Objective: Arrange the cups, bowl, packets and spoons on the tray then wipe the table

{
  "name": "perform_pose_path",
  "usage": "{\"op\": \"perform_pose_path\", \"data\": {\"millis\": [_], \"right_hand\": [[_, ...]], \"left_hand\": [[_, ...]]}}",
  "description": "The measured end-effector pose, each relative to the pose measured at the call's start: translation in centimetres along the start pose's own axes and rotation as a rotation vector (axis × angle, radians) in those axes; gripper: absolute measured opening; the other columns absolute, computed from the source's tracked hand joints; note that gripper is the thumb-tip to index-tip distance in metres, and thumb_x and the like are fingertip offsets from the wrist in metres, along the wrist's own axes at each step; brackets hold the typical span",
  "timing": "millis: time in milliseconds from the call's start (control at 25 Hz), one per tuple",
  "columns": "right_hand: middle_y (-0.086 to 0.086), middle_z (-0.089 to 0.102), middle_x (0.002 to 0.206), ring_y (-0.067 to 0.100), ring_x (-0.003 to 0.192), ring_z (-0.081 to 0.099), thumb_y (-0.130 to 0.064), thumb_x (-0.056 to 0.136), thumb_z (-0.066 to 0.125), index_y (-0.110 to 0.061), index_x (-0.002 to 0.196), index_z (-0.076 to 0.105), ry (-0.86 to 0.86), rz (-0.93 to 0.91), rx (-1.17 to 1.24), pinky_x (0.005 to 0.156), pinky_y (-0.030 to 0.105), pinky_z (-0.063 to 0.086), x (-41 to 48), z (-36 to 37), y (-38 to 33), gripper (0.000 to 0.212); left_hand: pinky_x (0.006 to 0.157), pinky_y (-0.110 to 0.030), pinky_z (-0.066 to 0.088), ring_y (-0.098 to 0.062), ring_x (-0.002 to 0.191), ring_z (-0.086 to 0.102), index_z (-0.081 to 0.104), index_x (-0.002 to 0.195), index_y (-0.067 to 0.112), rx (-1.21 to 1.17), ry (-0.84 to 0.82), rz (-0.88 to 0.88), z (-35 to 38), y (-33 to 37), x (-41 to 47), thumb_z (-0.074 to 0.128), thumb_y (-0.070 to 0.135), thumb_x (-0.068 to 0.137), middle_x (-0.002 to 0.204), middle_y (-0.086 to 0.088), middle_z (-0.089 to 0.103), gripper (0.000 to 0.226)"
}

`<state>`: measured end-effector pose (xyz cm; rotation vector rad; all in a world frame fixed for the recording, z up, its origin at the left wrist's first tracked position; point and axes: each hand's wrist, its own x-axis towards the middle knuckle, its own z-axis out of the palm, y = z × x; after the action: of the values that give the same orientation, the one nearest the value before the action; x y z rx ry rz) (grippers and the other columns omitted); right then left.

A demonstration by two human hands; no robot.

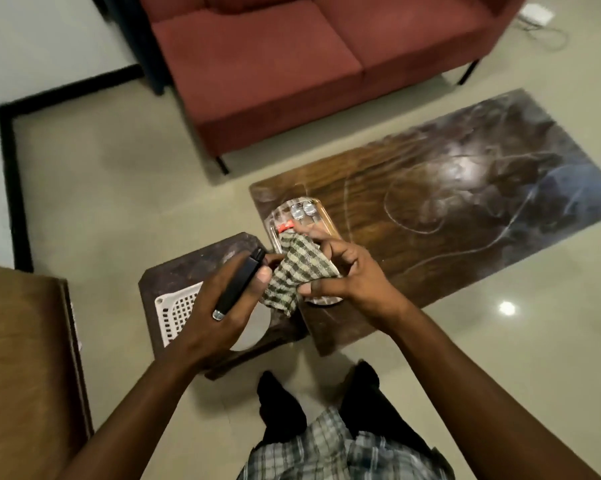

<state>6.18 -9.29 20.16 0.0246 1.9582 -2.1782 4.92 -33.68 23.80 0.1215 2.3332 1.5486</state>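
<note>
A checked green-and-cream cloth (294,271) hangs between both hands above the near end of the dark wooden table (448,209). My right hand (347,275) pinches the cloth with thumb and fingers. My left hand (223,299) holds a black stick-shaped object (238,284) and touches the cloth's left edge with its thumb. Behind the cloth lies a clear tray (323,216) holding two shiny spoon bowls (302,210) and a red packet (287,226). Most of the tray is hidden by the cloth and my right hand.
A small dark stool (188,268) with a white perforated basket (176,311) stands left of the table. A red sofa (292,64) is behind. A brown wooden surface (22,358) sits at the near left. My legs (320,403) stand on the pale floor.
</note>
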Motion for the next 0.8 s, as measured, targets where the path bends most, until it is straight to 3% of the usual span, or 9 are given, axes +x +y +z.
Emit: {"op": "perform_pose_path", "data": {"millis": [80, 120, 200, 320, 440, 520, 600, 720, 800], "right_hand": [[0.006, 0.075, 0.126, 0.026, 0.127, 0.065, 0.006, 0.072, 0.089, 0.011, 0.081, 0.050, 0.015, 0.006, 0.055, 0.111, 0.050, 0.047, -2.2, -4.2, -0.8, 0.040], [0.014, 0.075, 0.112, 0.031, 0.112, 0.068, 0.006, 0.073, 0.088, 0.010, 0.082, 0.051, 0.027, 0.004, 0.071, 0.101, 0.049, 0.052, -3.1, -6.2, -0.9, 0.038], [0.029, 0.068, 0.095, 0.032, 0.093, 0.065, 0.007, 0.075, 0.087, 0.004, 0.082, 0.054, 0.075, -0.011, 0.080, 0.085, 0.048, 0.054, -4.9, -10.7, -1.1, 0.035], [0.036, 0.063, 0.091, 0.033, 0.085, 0.062, 0.003, 0.077, 0.091, 0.004, 0.085, 0.053, 0.142, -0.010, 0.040, 0.075, 0.052, 0.053, -8.0, -19.2, -1.8, 0.039], [0.026, 0.074, 0.103, 0.031, 0.094, 0.072, 0.011, 0.081, 0.085, 0.007, 0.115, 0.056, 0.164, 0.051, 0.088, 0.084, 0.044, 0.063, -11.2, -27.3, -2.6, 0.044], [0.024, 0.076, 0.117, 0.034, 0.105, 0.075, 0.008, 0.085, 0.083, 0.000, 0.129, 0.061, 0.132, 0.108, 0.090, 0.094, 0.044, 0.063, -12.6, -32.1, -3.0, 0.050], [0.022, 0.077, 0.123, 0.035, 0.112, 0.075, 0.004, 0.089, 0.081, -0.004, 0.130, 0.068, 0.116, 0.150, 0.083, 0.098, 0.044, 0.062, -13.7, -37.0, -3.2, 0.044], [0.018, 0.079, 0.119, 0.029, 0.108, 0.077, 0.003, 0.091, 0.079, -0.005, 0.124, 0.073, 0.213, 0.192, 0.126, 0.094, 0.037, 0.062, -14.0, -44.3, -2.7, 0.035], [0.014, 0.080, 0.117, 0.025, 0.106, 0.077, 0.003, 0.092, 0.077, -0.006, 0.123, 0.072, 0.298, 0.192, 0.141, 0.090, 0.033, 0.061, -13.4, -48.9, -2.4, 0.033]], "left_hand": [[0.092, -0.005, 0.049, 0.017, 0.105, 0.064, 0.066, 0.102, 0.073, -0.045, -0.067, 0.033, 4.2, 4.0, 0.2, 0.063, 0.063, 0.093, 0.110, 0.039, 0.071, 0.014], [0.086, -0.004, 0.048, 0.015, 0.098, 0.065, 0.069, 0.098, 0.067, -0.064, -0.092, 0.060, 6.5, 5.6, 0.5, 0.063, 0.057, 0.095, 0.101, 0.038, 0.072, 0.012], [0.088, -0.003, 0.049, 0.016, 0.100, 0.067, 0.073, 0.104, 0.051, -0.093, -0.111, 0.071, 11.4, 7.8, 1.2, 0.067, 0.054, 0.095, 0.103, 0.033, 0.074, 0.012], [0.083, 0.007, 0.044, 0.033, 0.105, 0.057, 0.071, 0.124, 0.045, -0.146, -0.112, 0.015, 19.8, 10.6, 1.9, 0.069, 0.053, 0.082, 0.119, 0.040, 0.067, 0.043], [0.090, -0.003, 0.050, 0.026, 0.114, 0.060, 0.069, 0.132, 0.038, -0.149, -0.127, 0.040, 27.6, 13.5, 4.0, 0.070, 0.055, 0.082, 0.124, 0.034, 0.069, 0.052], [0.096, -0.019, 0.056, -0.006, 0.121, 0.071, 0.074, 0.126, 0.021, -0.145, -0.143, 0.104, 32.1, 14.9, 5.9, 0.067, 0.054, 0.098, 0.120, 0.007, 0.077, 0.043], [0.100, -0.033, 0.058, -0.022, 0.112, 0.074, 0.074, 0.113, 0.009, -0.125, -0.162, 0.174, 36.7, 16.4, 7.7, 0.059, 0.034, 0.110, 0.107, -0.006, 0.077, 0.029], [0.100, -0.044, 0.060, -0.022, 0.106, 0.077, 0.074, 0.108, 0.012, -0.154, -0.112, 0.155, 42.9, 18.1, 11.3, 0.061, 0.042, 0.106, 0.102, -0.006, 0.080, 0.033], [0.096, -0.032, 0.060, -0.015, 0.101, 0.078, 0.076, 0.104, 0.017, -0.105, -0.096, 0.166, 46.3, 18.6, 14.1, 0.059, 0.049, 0.102, 0.099, 0.002, 0.080, 0.036]]}}
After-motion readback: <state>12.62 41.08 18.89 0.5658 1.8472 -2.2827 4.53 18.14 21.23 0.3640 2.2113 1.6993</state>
